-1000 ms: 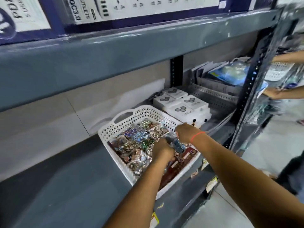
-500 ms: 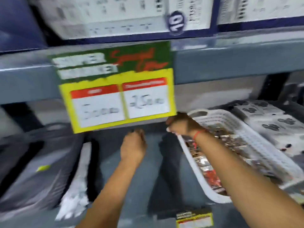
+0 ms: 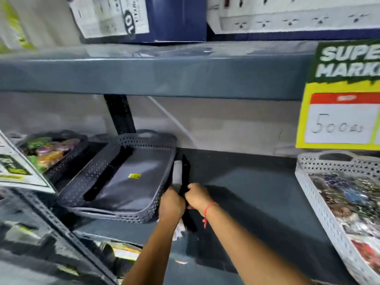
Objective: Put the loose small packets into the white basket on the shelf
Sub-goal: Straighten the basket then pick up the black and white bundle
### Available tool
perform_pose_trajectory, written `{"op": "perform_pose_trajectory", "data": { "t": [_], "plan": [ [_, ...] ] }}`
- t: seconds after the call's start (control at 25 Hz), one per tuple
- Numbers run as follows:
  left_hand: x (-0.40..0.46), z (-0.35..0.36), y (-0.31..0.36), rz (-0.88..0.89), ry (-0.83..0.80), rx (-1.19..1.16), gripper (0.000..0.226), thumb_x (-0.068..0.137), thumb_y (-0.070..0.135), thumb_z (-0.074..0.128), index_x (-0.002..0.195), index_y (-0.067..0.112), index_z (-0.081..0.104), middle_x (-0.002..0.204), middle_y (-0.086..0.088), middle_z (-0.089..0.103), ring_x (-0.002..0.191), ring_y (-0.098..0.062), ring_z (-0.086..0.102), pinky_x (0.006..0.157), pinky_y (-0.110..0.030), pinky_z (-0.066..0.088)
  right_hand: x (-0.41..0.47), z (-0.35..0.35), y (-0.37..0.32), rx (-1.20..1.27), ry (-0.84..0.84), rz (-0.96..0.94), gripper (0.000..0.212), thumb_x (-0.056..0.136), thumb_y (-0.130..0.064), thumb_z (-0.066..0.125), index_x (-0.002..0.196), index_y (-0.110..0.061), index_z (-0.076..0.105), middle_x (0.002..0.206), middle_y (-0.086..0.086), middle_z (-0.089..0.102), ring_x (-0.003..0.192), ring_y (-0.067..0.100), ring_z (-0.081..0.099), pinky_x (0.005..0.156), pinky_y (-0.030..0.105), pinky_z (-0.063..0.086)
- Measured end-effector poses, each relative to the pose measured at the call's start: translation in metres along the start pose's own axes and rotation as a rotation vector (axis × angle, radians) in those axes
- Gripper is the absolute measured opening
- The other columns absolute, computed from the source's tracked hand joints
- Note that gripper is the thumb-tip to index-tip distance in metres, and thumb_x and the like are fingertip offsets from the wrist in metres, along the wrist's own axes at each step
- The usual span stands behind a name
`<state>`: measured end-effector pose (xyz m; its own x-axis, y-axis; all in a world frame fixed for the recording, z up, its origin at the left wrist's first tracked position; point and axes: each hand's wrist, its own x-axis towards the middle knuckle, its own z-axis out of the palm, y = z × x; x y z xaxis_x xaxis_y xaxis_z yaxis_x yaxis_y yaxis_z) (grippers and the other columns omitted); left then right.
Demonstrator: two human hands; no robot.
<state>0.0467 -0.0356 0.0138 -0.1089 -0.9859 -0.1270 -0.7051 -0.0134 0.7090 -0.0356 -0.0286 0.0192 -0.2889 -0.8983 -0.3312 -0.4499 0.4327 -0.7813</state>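
The white perforated basket [image 3: 308,182] stands at the far right of the grey shelf, filled with small shiny packets [image 3: 345,194]. Both my hands are at the shelf's middle, far left of it. My left hand [image 3: 171,204] and my right hand [image 3: 197,195] are closed together on long flat items standing on edge beside a grey basket: a black strip [image 3: 185,171] and a white one [image 3: 176,171]. Which hand grips which strip is unclear. A red string circles my right wrist.
A dark grey perforated basket [image 3: 144,138] holds a flat grey pouch with a black strap. Another dark basket [image 3: 67,153] with colourful packets sits at the far left. A yellow price sign [image 3: 339,99] hangs from the upper shelf edge [image 3: 164,73]. Boxes stand above.
My view has swung left, so the white basket moved to the right edge. Both hands left the basket's packets and moved left across the shelf to the strips beside the grey basket.
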Motion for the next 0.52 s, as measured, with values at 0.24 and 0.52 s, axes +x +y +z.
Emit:
{"op": "perform_pose_trajectory", "data": {
  "t": [0.24, 0.52],
  "plan": [
    [-0.004, -0.010, 0.025, 0.117, 0.115, -0.250, 0.033, 0.077, -0.001, 0.048, 0.103, 0.006, 0.066, 0.100, -0.019, 0.072, 0.096, -0.035, 0.065, 0.071, -0.034, 0.046, -0.013, -0.018, 0.005, 0.390, 0.090, 0.041, 0.043, 0.082, 0.003, 0.046, 0.121, -0.005, 0.060, 0.113, 0.019, 0.065, 0.094, 0.029, 0.064, 0.079, 0.039, 0.054],
    [0.015, -0.078, 0.067, 0.232, 0.128, -0.361, 0.033, 0.078, 0.000, 0.051, 0.059, 0.026, 0.056, 0.070, 0.004, 0.063, 0.074, -0.026, 0.042, 0.061, -0.017, 0.034, -0.027, -0.047, -0.065, 0.505, 0.131, -0.169, 0.028, 0.083, -0.002, 0.052, 0.097, -0.018, 0.070, 0.051, -0.008, 0.061, 0.043, 0.001, 0.053, 0.042, 0.011, 0.040]
  ]
}}
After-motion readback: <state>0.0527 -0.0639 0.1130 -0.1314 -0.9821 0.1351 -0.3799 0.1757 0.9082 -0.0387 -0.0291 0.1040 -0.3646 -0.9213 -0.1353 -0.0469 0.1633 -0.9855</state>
